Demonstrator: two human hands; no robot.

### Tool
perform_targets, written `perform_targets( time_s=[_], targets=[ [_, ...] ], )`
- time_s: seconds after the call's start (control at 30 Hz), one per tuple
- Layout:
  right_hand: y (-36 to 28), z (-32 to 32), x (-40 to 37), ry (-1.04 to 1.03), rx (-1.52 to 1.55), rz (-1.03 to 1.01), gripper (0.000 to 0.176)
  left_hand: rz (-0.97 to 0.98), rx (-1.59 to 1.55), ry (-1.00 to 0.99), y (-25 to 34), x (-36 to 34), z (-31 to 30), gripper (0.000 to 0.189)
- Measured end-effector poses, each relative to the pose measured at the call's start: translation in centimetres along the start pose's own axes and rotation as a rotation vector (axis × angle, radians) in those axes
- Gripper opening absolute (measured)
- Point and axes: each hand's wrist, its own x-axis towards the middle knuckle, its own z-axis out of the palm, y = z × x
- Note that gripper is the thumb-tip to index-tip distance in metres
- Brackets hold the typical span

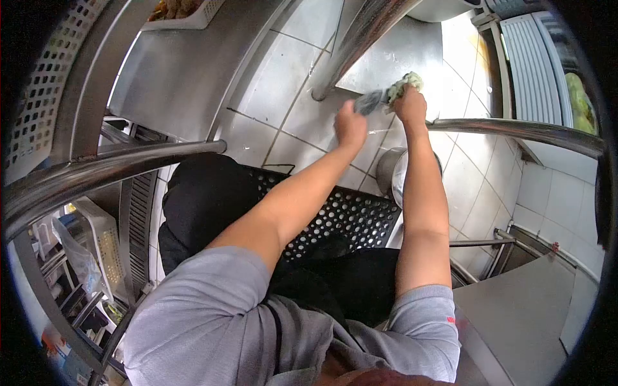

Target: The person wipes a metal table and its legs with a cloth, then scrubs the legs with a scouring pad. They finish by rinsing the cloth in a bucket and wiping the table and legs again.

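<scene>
My right hand [411,107] is closed around a crumpled pale green cloth [405,85], out in front of me over the tiled floor. Just left of it, my left hand [351,125] is closed too, its fingers at the end of a blurred, dark grey-green piece [370,103]. That piece stretches between the two hands; whether it is part of the cloth I cannot tell. Below my right hand, partly behind the forearm, is a round metal pot [388,168].
A black perforated mat or crate [347,222] lies below my arms. Metal rails [515,128] cross at right and left, and a thick post [360,45] stands ahead. Steel counters [174,71] and white baskets [106,248] are on the left; a steel surface [515,309] is at lower right.
</scene>
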Motion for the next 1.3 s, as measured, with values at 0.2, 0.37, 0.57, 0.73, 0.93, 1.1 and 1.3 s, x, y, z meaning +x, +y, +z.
perform_targets(
  time_s=[0.2, 0.37, 0.57, 0.73, 0.93, 1.1, 1.3],
  targets=[
    [-0.4, -0.2, 0.7, -0.076, 0.034, 0.075, 0.027, -0.127, 0.273, 0.014, -4.1, -1.0, -3.8, 0.037],
    [-0.9, -0.8, 0.4, -0.082, -0.005, 0.072, 0.026, -0.187, 0.282, 0.077, -5.6, 3.1, -7.3, 0.045],
    [-1.2, -1.3, -0.1, -0.108, 0.006, 0.091, 0.022, 0.038, -0.341, 0.395, -2.5, 4.7, -6.2, 0.044],
    [-1.6, -1.5, -0.1, -0.133, -0.044, 0.068, 0.020, 0.163, -0.448, 0.346, 2.2, 4.2, -6.5, 0.039],
    [-1.1, 0.5, 0.6, -0.056, -0.095, 0.024, 0.017, 0.047, -0.523, 0.241, 0.9, 8.2, -5.5, 0.039],
    [-1.6, 0.3, 0.8, -0.078, -0.142, 0.065, 0.023, -0.173, -0.595, -0.058, -3.6, 10.0, -5.3, 0.041],
    [-2.1, 0.0, 0.8, -0.137, -0.145, 0.074, 0.023, 0.127, -0.738, 0.380, 4.3, 5.2, -3.2, 0.045]
  ],
)
